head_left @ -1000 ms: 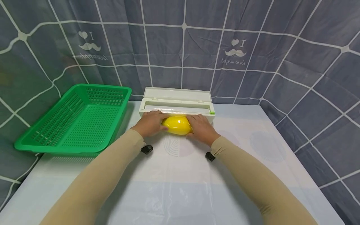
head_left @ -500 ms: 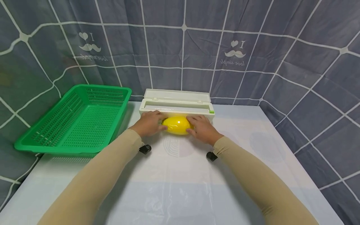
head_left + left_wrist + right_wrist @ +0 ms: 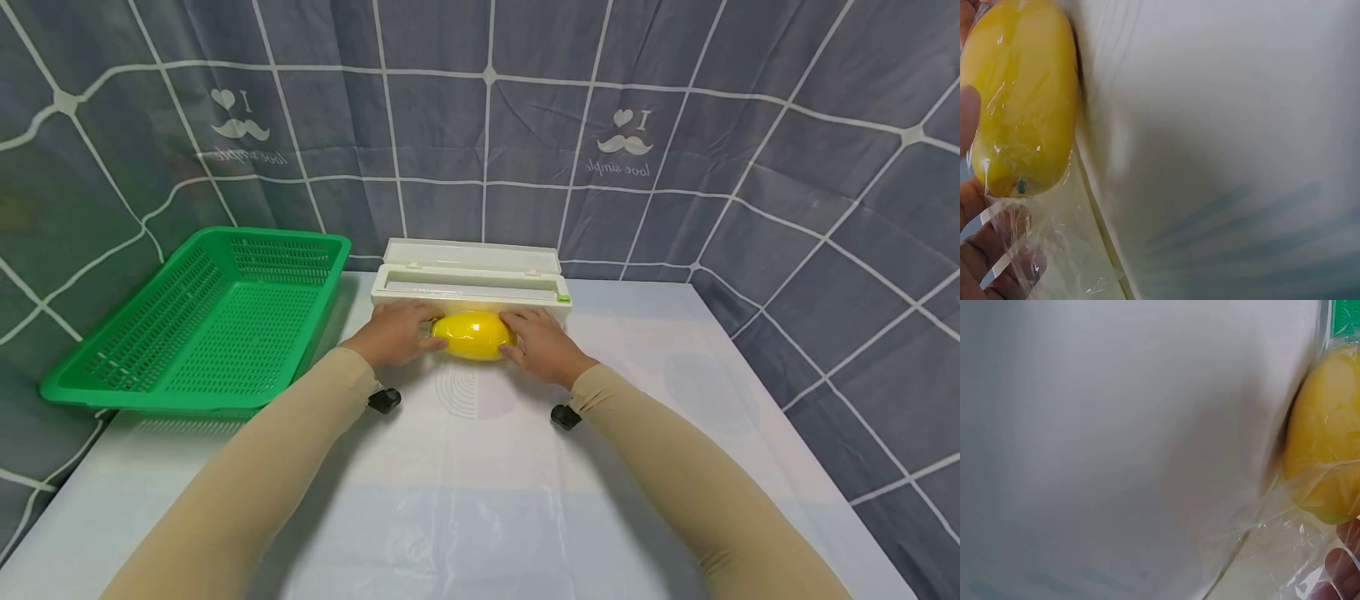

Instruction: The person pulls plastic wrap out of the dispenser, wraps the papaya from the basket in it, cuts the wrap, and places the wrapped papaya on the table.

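1. The yellow fruit [image 3: 474, 336] is held just in front of the white box [image 3: 385, 287]; whether the table [image 3: 495, 525] is touched by it cannot be told.
2. Its left end is clasped by the left grip [image 3: 394, 332], thumb on the near side, fingers on the far side.
3. Its right end is clasped likewise by the right grip [image 3: 547, 346].
4. The fruit is covered by clear film [image 3: 1082, 250], creased beyond both ends.
5. The box's lid [image 3: 472, 254] is raised.
6. The green basket [image 3: 71, 387] is set left of the box.
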`<action>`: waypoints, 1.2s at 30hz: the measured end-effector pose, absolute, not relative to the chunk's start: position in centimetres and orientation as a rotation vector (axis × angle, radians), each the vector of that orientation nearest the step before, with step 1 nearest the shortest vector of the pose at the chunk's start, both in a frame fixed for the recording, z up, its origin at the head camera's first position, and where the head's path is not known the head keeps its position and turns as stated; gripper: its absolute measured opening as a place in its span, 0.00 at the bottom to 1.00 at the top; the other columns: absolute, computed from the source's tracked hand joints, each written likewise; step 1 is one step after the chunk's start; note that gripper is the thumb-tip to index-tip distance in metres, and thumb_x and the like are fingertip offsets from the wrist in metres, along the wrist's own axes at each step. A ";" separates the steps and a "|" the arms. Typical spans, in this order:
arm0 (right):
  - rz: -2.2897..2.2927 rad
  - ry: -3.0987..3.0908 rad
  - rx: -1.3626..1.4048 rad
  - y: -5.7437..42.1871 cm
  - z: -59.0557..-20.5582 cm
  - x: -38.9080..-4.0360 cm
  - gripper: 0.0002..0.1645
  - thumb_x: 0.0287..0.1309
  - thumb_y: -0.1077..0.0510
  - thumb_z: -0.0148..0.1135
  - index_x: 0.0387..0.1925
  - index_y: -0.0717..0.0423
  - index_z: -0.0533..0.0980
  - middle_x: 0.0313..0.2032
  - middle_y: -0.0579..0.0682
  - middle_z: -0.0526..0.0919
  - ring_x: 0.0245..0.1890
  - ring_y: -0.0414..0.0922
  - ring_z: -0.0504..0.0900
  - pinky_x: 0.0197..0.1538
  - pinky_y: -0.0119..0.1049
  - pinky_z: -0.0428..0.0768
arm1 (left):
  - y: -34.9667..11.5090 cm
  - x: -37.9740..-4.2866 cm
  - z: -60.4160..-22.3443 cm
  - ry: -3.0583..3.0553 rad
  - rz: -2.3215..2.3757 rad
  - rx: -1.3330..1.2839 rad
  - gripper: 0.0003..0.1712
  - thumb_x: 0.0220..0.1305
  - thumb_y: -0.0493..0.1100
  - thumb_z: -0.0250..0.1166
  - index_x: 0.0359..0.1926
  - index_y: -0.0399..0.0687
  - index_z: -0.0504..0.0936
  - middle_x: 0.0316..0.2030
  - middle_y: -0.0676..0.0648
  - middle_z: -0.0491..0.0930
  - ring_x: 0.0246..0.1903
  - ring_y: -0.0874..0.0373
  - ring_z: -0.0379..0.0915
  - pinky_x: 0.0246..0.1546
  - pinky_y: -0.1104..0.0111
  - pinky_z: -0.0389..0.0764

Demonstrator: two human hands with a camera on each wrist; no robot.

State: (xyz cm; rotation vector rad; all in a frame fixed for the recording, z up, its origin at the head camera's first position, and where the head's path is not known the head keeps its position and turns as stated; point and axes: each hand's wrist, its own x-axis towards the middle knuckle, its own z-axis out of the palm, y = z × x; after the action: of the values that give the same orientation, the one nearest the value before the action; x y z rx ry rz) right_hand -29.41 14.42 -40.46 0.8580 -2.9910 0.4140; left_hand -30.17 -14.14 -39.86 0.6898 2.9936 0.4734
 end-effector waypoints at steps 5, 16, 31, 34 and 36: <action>0.408 -2.994 0.856 14.5 -40.4 -29.4 0.40 0.74 0.44 0.63 0.78 0.58 0.65 0.76 0.56 0.70 0.77 0.57 0.64 0.82 0.54 0.57 | -14.4 -30.2 -39.9 2.982 0.461 0.673 0.34 0.74 0.63 0.63 0.74 0.55 0.74 0.75 0.46 0.71 0.77 0.40 0.61 0.68 0.41 0.61; 0.417 -3.021 0.853 14.6 -40.4 -29.3 0.42 0.74 0.42 0.62 0.79 0.56 0.63 0.77 0.54 0.68 0.77 0.57 0.63 0.82 0.55 0.57 | -14.9 -29.7 -39.4 2.978 0.450 0.635 0.33 0.78 0.62 0.59 0.76 0.56 0.72 0.76 0.45 0.68 0.77 0.38 0.58 0.74 0.38 0.56; 0.446 -2.997 0.850 14.7 -40.4 -29.3 0.41 0.74 0.42 0.62 0.79 0.55 0.64 0.77 0.54 0.68 0.78 0.57 0.63 0.82 0.55 0.57 | -15.4 -29.8 -39.6 3.102 0.569 0.665 0.30 0.74 0.59 0.65 0.70 0.54 0.78 0.65 0.44 0.75 0.68 0.42 0.66 0.69 0.44 0.62; 0.438 -2.986 0.856 14.8 -40.4 -29.3 0.41 0.74 0.42 0.62 0.79 0.55 0.64 0.77 0.54 0.68 0.77 0.57 0.64 0.82 0.56 0.58 | -15.4 -29.9 -39.7 3.148 0.592 0.677 0.31 0.72 0.60 0.67 0.70 0.54 0.78 0.65 0.44 0.74 0.68 0.42 0.65 0.68 0.45 0.63; 0.442 -2.985 0.854 14.8 -40.3 -29.3 0.41 0.74 0.41 0.62 0.79 0.55 0.64 0.77 0.54 0.69 0.77 0.57 0.64 0.82 0.56 0.57 | -15.4 -29.9 -39.7 3.167 0.608 0.676 0.33 0.72 0.60 0.67 0.71 0.54 0.77 0.67 0.43 0.72 0.70 0.41 0.63 0.68 0.44 0.62</action>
State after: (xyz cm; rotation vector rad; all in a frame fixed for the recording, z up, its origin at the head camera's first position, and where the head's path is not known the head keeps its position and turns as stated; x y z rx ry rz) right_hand -29.29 14.80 -40.30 0.8539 -2.9853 0.4416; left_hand -29.91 -15.40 -39.71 0.6761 3.1669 0.6080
